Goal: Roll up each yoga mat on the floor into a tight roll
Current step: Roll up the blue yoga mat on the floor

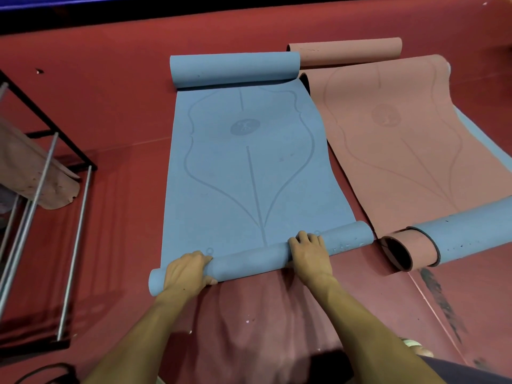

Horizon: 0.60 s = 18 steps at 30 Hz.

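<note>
Yoga or exercise studio, red padded floor [110, 92], patterned mats [249, 162], metal rack [55, 162]

The blue yoga mat [249, 167] at centre frame looks like matt foam, finely grained, with faint embossed lines. The pink mat [401, 128] at upper right has the same dull, soft finish. The red floor [110, 106] is a matt, scuffed covering. The rack [50, 173] at left has smooth, slightly shiny metal rods.

I am observing both hands gripping the near roll of the blue mat [249, 167]: left hand [186, 273], right hand [309, 254]. A pink mat [401, 139] is lying just beside it.
</note>
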Motion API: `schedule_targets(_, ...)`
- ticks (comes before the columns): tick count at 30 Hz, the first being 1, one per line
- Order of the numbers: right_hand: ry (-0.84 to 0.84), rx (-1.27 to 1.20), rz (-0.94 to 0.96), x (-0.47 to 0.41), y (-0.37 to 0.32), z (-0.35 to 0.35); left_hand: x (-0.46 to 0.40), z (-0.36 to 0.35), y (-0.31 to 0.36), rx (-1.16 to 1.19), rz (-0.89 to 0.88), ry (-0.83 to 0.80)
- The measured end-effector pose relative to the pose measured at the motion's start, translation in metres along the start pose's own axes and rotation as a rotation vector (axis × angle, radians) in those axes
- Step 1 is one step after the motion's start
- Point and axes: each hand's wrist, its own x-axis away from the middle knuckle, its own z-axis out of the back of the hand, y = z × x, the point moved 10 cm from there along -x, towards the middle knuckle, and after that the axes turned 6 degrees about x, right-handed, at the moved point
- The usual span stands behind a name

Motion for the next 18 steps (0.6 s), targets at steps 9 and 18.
schedule_targets(9, -0.173, 0.091, 0.061, 0.023, 0.008, 0.000, 0.022, -0.018, 0.011, 0.067, -0.038, -0.252)
schedule_targets(18, -0.163, 0.064, 0.014, 0.025, 0.005, 0.003, 0.031, -0.012, 0.011, 0.225, 0.007, -0.109)
